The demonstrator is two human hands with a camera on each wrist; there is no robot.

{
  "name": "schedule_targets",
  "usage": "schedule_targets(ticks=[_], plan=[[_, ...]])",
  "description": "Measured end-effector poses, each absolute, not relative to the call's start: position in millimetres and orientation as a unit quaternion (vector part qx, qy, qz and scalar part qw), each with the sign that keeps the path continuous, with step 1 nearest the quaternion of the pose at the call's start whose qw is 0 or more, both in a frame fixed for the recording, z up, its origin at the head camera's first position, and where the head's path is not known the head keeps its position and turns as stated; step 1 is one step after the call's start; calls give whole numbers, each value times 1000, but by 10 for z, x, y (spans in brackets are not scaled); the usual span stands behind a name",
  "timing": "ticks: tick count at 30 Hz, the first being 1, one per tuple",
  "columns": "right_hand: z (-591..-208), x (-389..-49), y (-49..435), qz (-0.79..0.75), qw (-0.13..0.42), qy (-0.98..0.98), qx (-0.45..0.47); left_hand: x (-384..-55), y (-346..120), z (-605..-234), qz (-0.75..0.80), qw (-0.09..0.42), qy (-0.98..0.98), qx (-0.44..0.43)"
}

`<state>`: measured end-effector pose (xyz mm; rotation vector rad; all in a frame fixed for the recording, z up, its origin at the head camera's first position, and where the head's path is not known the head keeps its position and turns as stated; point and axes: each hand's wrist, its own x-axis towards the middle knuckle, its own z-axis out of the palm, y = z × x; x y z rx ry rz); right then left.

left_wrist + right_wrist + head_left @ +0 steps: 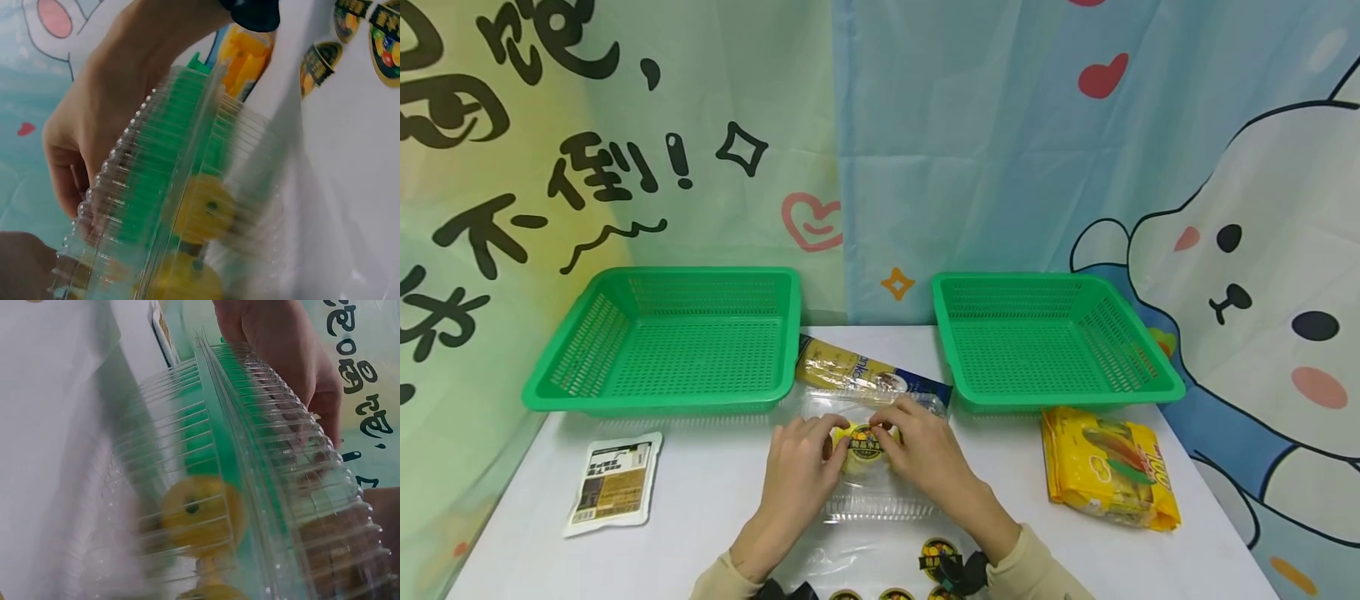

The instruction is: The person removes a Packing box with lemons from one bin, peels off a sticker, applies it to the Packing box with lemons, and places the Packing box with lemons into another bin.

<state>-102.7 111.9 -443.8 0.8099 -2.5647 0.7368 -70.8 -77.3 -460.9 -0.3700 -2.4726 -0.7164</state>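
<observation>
A clear plastic clamshell box [880,505] stands shut in the middle of the table. Yellow round fruits [205,212] show through its ribbed wall in both wrist views. Above the lid, a round black and yellow fruit sticker [866,443] lies between the two hands. My left hand [801,458] pinches its left edge between thumb and forefinger. At the opposite edge, my right hand [925,450] pinches it the same way. The wrist views see the fingertips only partly through the plastic. Whether the sticker touches the lid, I cannot tell.
A sheet of stickers [850,554] lies in front of the box. Green baskets stand behind at left [700,400] and right [1067,398], with a blue-and-gold packet [868,371] between. A white pouch [615,483] lies left, a yellow packet [1111,468] right.
</observation>
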Motion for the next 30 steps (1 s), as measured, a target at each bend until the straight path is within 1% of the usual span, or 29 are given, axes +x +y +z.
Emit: schedule_targets(ticks=[3, 5, 7, 10, 13, 18, 21, 23, 25, 26, 28, 30], plan=[[-4426, -1005, 1141, 240, 177, -906, 302, -693, -792, -4609, -243, 277, -915, -161], [-4399, -982, 1168, 216, 165, -910, 314, -686, -807, -4609, -232, 280, -915, -176], [-4357, -958, 1204, 195, 140, -918, 316, -688, -815, -4611, -226, 277, -916, -182], [-4308, -955, 1264, 173, 107, -932, 299, -700, -827, -4621, -215, 279, -918, -184], [-4279, -973, 1319, 168, 94, -944, 267, -716, -851, -4641, -195, 304, -913, -190], [-4265, -990, 1397, 175, 100, -950, 239, -740, -884, -4663, -177, 368, -888, -214], [-4282, -1007, 1411, 197, 116, -938, 262, -736, -896, -4644, -188, 394, -872, -220], [-4304, -1020, 1403, 204, 119, -927, 290, -712, -926, -4616, -209, 395, -868, -216], [-4326, -1034, 1382, 196, 118, -919, 322, -664, -990, -4579, -231, 371, -876, -205], [-4334, -1037, 1372, 187, 116, -917, 334, -627, -1034, -4560, -241, 347, -885, -196], [-4343, -1035, 1359, 164, 113, -918, 344, -536, -1133, -4544, -254, 269, -913, -173], [-4332, -1027, 1356, 151, 112, -921, 341, -435, -1230, -4562, -277, 163, -934, -159]])
